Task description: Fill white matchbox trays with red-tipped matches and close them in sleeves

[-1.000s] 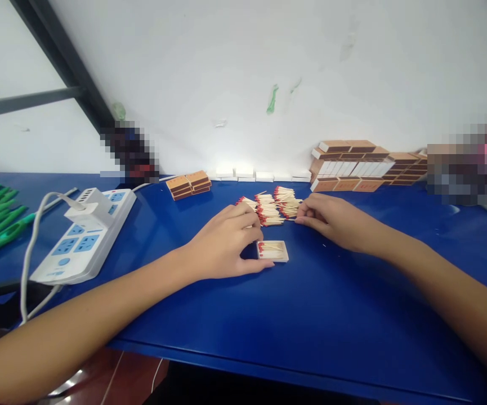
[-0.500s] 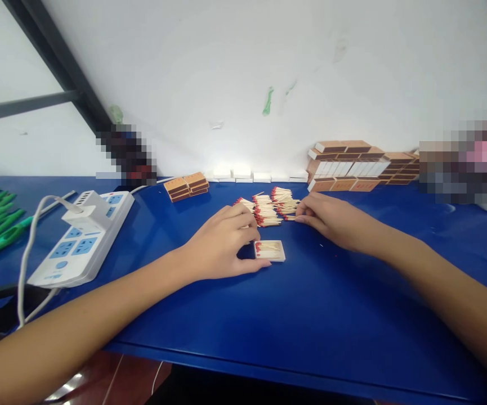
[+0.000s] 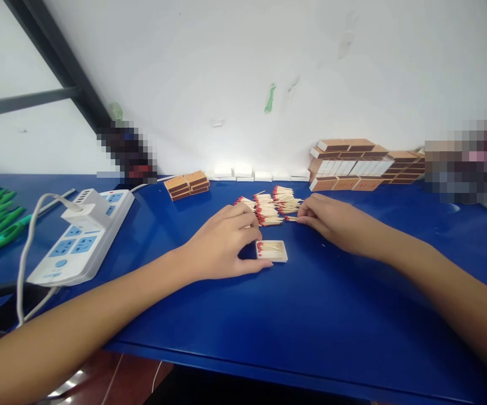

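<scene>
Before a white wall, a blue table carries a power strip at left and stacked matchboxes at the rear. The left hand, fingers curled, clasps the left end of a partly filled matchbox tray at table centre. The right hand, fingertips pressed together beside the loose match pile just behind the tray, appears to pinch one match.
</scene>
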`<action>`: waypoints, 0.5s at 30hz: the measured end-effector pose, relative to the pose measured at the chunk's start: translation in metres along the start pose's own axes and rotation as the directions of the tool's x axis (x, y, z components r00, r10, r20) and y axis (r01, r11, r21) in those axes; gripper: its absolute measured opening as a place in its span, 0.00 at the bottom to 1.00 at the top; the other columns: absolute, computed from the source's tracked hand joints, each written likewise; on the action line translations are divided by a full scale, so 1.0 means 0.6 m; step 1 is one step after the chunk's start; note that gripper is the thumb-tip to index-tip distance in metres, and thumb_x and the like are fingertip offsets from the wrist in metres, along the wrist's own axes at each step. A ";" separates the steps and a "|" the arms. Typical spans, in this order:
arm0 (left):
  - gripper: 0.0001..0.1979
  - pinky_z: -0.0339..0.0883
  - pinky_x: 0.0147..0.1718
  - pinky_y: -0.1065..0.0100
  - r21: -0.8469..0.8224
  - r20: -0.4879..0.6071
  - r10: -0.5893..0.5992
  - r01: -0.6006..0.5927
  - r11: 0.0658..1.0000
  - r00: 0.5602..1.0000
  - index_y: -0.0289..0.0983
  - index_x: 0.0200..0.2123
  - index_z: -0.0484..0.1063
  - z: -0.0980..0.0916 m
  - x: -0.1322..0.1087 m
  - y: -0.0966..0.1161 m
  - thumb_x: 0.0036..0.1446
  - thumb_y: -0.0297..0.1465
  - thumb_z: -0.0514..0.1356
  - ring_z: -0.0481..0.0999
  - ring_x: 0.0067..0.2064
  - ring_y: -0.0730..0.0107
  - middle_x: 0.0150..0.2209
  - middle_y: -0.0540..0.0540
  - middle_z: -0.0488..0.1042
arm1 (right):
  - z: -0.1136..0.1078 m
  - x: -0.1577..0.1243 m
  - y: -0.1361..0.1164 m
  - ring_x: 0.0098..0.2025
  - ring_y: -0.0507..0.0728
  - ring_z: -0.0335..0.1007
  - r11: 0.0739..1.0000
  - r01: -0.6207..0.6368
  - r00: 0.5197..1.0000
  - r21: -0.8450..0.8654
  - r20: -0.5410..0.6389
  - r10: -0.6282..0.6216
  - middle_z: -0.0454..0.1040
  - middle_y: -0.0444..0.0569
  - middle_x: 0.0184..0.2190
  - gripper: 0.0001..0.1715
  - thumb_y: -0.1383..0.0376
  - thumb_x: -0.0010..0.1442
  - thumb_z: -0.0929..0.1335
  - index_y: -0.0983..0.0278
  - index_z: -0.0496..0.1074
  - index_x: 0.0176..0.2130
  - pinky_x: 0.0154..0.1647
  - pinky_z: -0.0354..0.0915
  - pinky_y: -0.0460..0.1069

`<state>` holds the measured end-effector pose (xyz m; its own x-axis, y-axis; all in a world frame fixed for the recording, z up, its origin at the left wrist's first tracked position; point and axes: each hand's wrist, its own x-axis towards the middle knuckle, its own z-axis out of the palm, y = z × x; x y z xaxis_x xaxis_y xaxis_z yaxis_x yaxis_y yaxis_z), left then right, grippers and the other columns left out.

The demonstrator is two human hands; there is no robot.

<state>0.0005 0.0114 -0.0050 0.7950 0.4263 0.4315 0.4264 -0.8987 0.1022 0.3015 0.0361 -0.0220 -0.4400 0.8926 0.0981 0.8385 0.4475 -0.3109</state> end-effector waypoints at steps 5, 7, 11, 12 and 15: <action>0.19 0.69 0.49 0.57 -0.008 -0.012 -0.002 0.002 1.000 1.000 0.35 0.39 0.80 0.000 0.000 -0.002 0.62 0.47 0.67 0.75 0.45 0.59 0.40 0.42 0.79 | -0.002 -0.001 -0.004 0.37 0.61 0.71 1.000 0.000 1.000 0.004 0.001 0.000 0.72 0.53 0.39 0.18 0.52 0.70 0.59 0.60 0.69 0.39 0.39 0.65 0.55; 0.19 0.69 0.49 0.57 -0.006 -0.011 0.002 -0.002 1.000 1.000 0.35 0.39 0.80 0.001 0.000 -0.002 0.62 0.47 0.67 0.75 0.45 0.58 0.40 0.42 0.79 | -0.004 -0.001 -0.005 0.37 0.61 0.71 1.000 -0.003 1.000 0.003 0.004 0.003 0.73 0.53 0.39 0.18 0.53 0.70 0.59 0.60 0.69 0.39 0.39 0.65 0.55; 0.19 0.70 0.48 0.57 -0.009 0.003 0.004 -0.004 1.000 1.000 0.35 0.39 0.80 0.001 -0.001 -0.002 0.62 0.47 0.67 0.75 0.46 0.58 0.41 0.42 0.79 | -0.004 -0.001 -0.006 0.38 0.61 0.72 1.000 -0.011 1.000 -0.003 0.011 0.011 0.74 0.54 0.40 0.17 0.53 0.70 0.59 0.60 0.69 0.39 0.38 0.65 0.55; 0.19 0.70 0.48 0.57 -0.012 0.003 0.004 -0.004 1.000 1.000 0.35 0.38 0.80 0.001 -0.001 -0.002 0.62 0.47 0.67 0.75 0.46 0.58 0.41 0.42 0.79 | -0.004 -0.001 -0.006 0.38 0.61 0.72 1.000 -0.006 1.000 -0.007 0.008 0.006 0.74 0.54 0.39 0.17 0.53 0.71 0.59 0.59 0.69 0.39 0.38 0.65 0.55; 0.20 0.70 0.48 0.57 -0.013 -0.004 0.006 -0.007 1.000 1.000 0.34 0.39 0.80 0.002 -0.001 -0.003 0.62 0.47 0.67 0.75 0.46 0.58 0.41 0.42 0.79 | -0.003 -0.002 -0.004 0.37 0.61 0.72 1.000 0.008 1.000 -0.012 0.001 -0.008 0.74 0.53 0.39 0.18 0.52 0.71 0.59 0.59 0.69 0.38 0.38 0.64 0.54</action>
<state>-0.0004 0.0131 -0.0063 0.7960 0.4200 0.4358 0.4157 -0.9027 0.1107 0.3007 0.0338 -0.0198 -0.4467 0.8891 0.0996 0.8390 0.4549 -0.2987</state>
